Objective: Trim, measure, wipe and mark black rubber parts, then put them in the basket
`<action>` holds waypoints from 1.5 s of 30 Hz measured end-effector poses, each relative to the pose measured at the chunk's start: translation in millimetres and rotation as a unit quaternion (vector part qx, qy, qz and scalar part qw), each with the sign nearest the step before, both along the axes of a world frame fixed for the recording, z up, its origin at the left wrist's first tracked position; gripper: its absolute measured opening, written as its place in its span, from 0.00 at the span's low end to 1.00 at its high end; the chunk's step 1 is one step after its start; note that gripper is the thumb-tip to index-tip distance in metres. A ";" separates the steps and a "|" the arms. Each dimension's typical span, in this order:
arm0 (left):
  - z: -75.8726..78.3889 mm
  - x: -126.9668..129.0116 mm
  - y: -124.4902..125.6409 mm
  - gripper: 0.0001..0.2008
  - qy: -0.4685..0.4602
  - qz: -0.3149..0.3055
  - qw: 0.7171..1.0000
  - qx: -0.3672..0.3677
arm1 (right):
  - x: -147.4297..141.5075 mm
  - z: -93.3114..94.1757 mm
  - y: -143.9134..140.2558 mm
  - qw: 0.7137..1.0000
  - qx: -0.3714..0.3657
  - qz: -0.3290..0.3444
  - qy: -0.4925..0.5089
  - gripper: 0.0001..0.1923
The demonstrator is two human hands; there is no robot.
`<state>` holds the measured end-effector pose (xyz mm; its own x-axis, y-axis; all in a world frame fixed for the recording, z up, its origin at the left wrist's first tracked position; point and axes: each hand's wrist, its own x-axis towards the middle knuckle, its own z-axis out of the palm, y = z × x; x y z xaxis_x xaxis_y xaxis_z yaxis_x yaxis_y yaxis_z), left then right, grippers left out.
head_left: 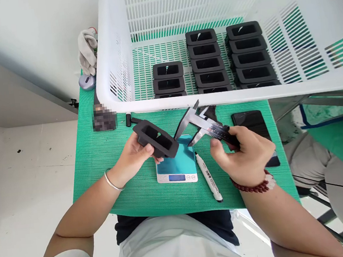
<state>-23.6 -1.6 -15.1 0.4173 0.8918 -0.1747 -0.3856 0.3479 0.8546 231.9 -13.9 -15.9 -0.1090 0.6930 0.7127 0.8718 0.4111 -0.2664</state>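
My left hand (133, 156) holds a black rectangular frame-shaped part (155, 138) above the small scale (176, 167) with the teal platform. A digital caliper (207, 125) is gripped in my right hand (245, 153), its jaws spread apart and pointing toward the black part, a little to the right of it. The jaws and the part are close but apart. A white marker pen (208, 176) lies on the green mat just right of the scale, below the caliper.
A large white slotted basket (111, 61) stands at the back with several black parts stacked in three rows (210, 62). A dark phone (249, 120) lies behind my right hand. A grey glove (87, 49) hangs at the basket's left. The green mat (95, 162) covers the small table.
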 end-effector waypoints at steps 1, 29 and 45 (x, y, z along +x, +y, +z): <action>0.0 -0.3 0.3 0.21 -0.007 -0.001 1.000 -0.012 | -0.3 0.5 0.5 1.000 -0.001 0.005 0.000 0.07; 6.8 3.7 -1.4 0.17 0.008 -0.054 0.998 0.011 | -2.1 -1.2 -0.4 1.000 0.016 -0.015 0.003 0.11; 0.5 6.7 -2.8 0.21 0.099 -0.098 0.989 0.056 | -5.5 -6.0 -5.7 0.998 -0.020 0.065 0.000 0.14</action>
